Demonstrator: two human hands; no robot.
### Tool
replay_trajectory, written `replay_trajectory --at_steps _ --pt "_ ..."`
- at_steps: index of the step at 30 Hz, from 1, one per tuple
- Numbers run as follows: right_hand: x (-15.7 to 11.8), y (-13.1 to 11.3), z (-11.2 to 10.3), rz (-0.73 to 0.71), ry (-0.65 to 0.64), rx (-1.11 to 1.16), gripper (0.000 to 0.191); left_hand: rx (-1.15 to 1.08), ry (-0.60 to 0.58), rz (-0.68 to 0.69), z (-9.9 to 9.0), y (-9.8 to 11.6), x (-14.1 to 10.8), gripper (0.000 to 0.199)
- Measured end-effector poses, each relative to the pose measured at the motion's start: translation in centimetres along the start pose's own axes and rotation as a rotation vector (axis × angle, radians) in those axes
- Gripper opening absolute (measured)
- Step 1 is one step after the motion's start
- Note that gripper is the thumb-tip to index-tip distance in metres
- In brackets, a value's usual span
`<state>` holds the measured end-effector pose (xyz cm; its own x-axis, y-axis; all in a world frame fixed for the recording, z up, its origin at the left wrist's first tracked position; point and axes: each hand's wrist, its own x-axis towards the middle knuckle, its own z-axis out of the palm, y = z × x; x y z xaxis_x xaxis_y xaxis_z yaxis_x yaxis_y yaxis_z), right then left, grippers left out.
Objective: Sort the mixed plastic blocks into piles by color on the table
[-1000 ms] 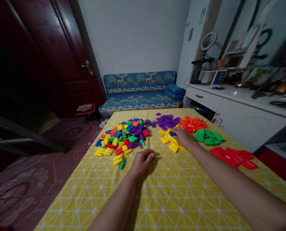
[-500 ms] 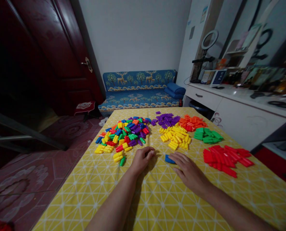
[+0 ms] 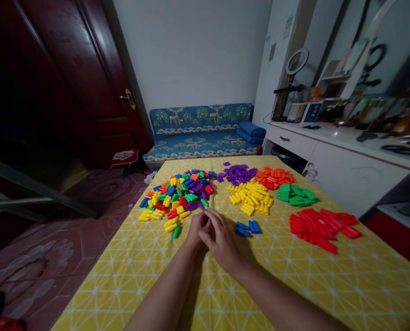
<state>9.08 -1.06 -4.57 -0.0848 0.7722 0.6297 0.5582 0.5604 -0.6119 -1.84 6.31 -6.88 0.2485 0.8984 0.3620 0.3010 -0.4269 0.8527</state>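
Observation:
My left hand [image 3: 198, 228] is near the middle of the yellow patterned table, its fingers curled and partly hidden behind my right hand [image 3: 220, 239]. The two hands touch, and whatever lies between them is hidden. A few blue pieces [image 3: 255, 226] lie just right of my right hand. Beyond my left hand spreads a mixed-colour pile [image 3: 182, 191], with a green piece [image 3: 176, 231] and yellow pieces [image 3: 170, 224] at its near edge. Single-colour piles are to the right: yellow [image 3: 251, 197], purple [image 3: 239, 173], orange [image 3: 275, 177], green [image 3: 296, 195] and red [image 3: 324, 226].
The tablecloth [image 3: 122, 294] reaches toward me. Behind the table stands a blue patterned sofa [image 3: 198, 133]. A white dresser [image 3: 349, 161] with a ring light [image 3: 297, 61] is at the right. To the left are a small stool [image 3: 124, 157] and a dark red door [image 3: 70, 69].
My right hand has moved left from the blue pieces to my left hand. More blue pieces now show where it was. My left hand has shifted slightly left.

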Motion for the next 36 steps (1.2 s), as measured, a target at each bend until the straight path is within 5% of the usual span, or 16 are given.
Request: replay_trajectory --at_steps 7,10,15,21,36 --pt "-0.2 3.1 1.0 0.249 0.117 0.099 0.037 0.119 0.098 -0.005 0.0 1.1 -0.4 0.028" --pt "-0.1 3.8 0.9 0.364 0.102 0.189 0.035 0.36 0.207 0.05 -0.1 1.8 -0.4 0.026" --pt "0.1 3.4 0.8 0.341 0.087 0.207 0.031 0.806 0.373 0.016 -1.9 2.5 0.4 0.033" --pt "0.3 2.8 0.6 0.317 0.09 0.175 0.026 1.009 0.219 -0.148 -4.0 0.9 1.5 0.062" --pt "0.4 2.7 0.2 0.319 0.068 0.166 0.026 1.044 0.167 -0.118 -4.0 2.9 -0.5 0.04"
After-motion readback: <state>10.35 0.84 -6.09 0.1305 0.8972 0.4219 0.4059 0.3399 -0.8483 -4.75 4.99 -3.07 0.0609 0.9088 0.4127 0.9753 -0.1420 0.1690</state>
